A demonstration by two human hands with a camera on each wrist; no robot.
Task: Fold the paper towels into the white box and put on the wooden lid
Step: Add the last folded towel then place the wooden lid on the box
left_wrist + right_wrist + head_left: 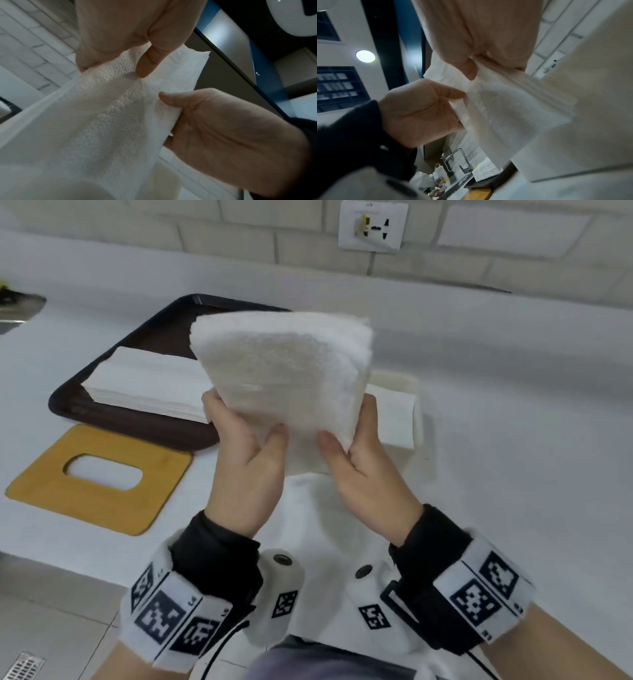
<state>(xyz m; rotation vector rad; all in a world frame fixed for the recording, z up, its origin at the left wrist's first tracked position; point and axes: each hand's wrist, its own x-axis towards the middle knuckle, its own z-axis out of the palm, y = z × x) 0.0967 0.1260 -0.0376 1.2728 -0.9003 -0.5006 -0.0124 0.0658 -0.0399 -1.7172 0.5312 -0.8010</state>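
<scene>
A thick stack of embossed paper towels (284,371) is held up above the counter, tilted away from me. My left hand (244,421) grips its lower left corner, thumb on the near face. My right hand (351,436) grips the lower right corner the same way. The left wrist view shows the left hand (120,56) pinching the paper towels (102,115), with the right hand (223,121) beside it. The right wrist view shows the right hand (479,56) on the towels (505,108). The white box (417,392) stands behind the stack, paper inside. The wooden lid (102,481) lies flat at the left.
A dark tray (137,337) at the back left carries another stack of paper towels (147,385). A tiled wall with a socket (373,225) runs behind the counter. In the right wrist view a faucet (453,158) and sink lie far left.
</scene>
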